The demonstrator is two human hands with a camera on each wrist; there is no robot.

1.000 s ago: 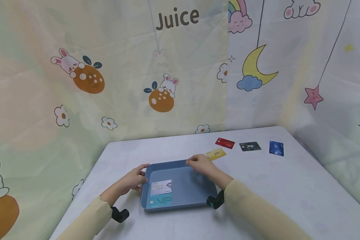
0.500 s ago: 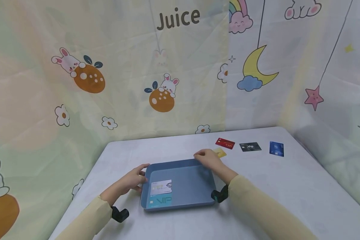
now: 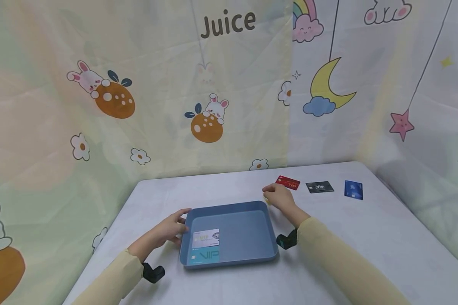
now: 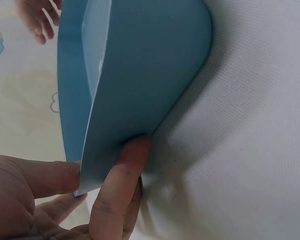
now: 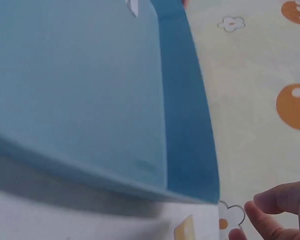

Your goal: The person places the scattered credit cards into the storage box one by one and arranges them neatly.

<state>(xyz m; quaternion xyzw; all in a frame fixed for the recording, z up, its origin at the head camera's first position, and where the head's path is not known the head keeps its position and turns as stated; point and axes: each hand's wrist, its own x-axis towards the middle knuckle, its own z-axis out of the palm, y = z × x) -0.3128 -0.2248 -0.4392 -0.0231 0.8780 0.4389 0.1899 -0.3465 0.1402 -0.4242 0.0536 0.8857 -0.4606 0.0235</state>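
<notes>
A blue tray (image 3: 248,237) lies on the white table and holds a silver VIP card (image 3: 205,238) and a teal VIP card (image 3: 204,255). My left hand (image 3: 177,224) grips the tray's left rim; in the left wrist view the thumb (image 4: 117,195) presses the tray (image 4: 140,75) wall from outside while the fingers lie inside. My right hand (image 3: 271,195) hovers just past the tray's far right corner, over a yellow card that is mostly hidden. In the right wrist view the yellow card (image 5: 185,230) lies flat, apart from my loosely curled fingertips (image 5: 275,210).
A red card (image 3: 288,183), a black card (image 3: 319,187) and a blue card (image 3: 353,189) lie in a row at the table's far right. Printed curtains close in the table at the back and on both sides.
My right hand has left the tray's far rim and moved right and away, to over the yellow card. The left hand and the tray have stayed in place.
</notes>
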